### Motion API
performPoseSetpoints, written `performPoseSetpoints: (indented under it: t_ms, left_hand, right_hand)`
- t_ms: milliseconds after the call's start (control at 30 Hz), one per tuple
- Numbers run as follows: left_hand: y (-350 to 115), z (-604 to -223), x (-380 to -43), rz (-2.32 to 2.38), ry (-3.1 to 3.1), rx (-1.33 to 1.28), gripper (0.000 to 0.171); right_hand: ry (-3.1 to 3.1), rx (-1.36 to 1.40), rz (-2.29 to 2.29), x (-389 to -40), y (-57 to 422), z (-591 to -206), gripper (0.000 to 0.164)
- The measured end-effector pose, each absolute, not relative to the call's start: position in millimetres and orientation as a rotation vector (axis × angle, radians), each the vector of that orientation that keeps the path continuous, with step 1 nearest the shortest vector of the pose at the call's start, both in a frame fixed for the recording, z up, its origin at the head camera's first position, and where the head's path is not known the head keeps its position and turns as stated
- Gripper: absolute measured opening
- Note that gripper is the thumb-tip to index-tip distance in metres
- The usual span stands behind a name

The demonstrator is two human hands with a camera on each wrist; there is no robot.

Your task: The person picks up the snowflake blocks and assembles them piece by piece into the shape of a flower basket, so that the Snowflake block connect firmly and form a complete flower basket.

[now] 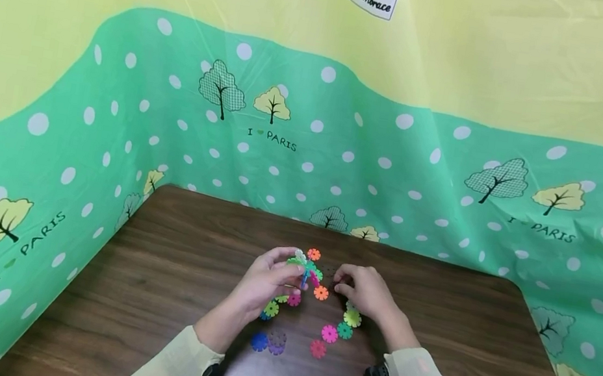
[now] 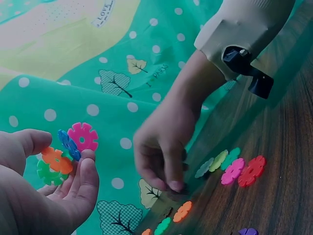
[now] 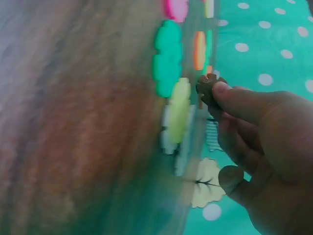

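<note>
My left hand (image 1: 263, 280) holds a small cluster of joined, notched plastic snowflake discs (image 1: 307, 269). In the left wrist view, pink (image 2: 83, 136), blue (image 2: 68, 145), orange (image 2: 57, 160) and green (image 2: 49, 173) discs show in it between thumb and fingers. To its right, my right hand (image 1: 370, 291) pinches a dark brown snowflake disc (image 3: 207, 89) between thumb and fingertips, apart from the cluster. Nearest below that hand on the table lie a yellow-green disc (image 1: 353, 317), a teal disc (image 1: 345, 330) and a pink disc (image 1: 329, 334).
More loose discs lie on the brown wooden table (image 1: 154, 296): a red one (image 1: 318, 348), a blue one (image 1: 259, 341) and a purple one (image 1: 277, 344) nearer me, and a green one (image 1: 271, 309) below the left hand. A patterned green and yellow cloth (image 1: 307, 149) hangs around the table.
</note>
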State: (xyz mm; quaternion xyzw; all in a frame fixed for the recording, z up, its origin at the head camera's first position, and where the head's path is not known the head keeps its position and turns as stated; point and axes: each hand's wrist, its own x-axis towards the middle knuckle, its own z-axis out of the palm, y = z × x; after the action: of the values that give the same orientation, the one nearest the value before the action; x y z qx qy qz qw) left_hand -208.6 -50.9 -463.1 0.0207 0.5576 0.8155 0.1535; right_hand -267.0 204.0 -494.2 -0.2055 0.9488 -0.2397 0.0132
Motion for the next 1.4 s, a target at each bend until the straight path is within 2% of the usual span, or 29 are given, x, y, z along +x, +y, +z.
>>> performPoseSetpoints:
  t_ms: [433, 667, 1067, 1200, 1400]
  left_hand:
    - [-46, -467, -205, 2.347, 1.563, 0.063, 0.052]
    - [-46, -467, -206, 2.344, 1.582, 0.076, 0.052]
    - [-48, -462, -207, 2.328, 1.61, 0.083, 0.05]
    - [-47, -462, -208, 2.326, 1.611, 0.078, 0.052]
    - [-47, -463, -209, 2.328, 1.614, 0.071, 0.051]
  right_hand:
    - [2.797, -0.609, -1.847, -222, 197, -476, 0.012]
    - [2.742, -0.721, -1.902, -214, 183, -474, 0.016]
    - [2.715, -0.86, -1.966, -198, 167, -441, 0.01]
    - [2.721, -0.852, -1.961, -199, 168, -442, 0.009]
    - [2.746, -0.847, -1.964, -214, 175, -469, 0.013]
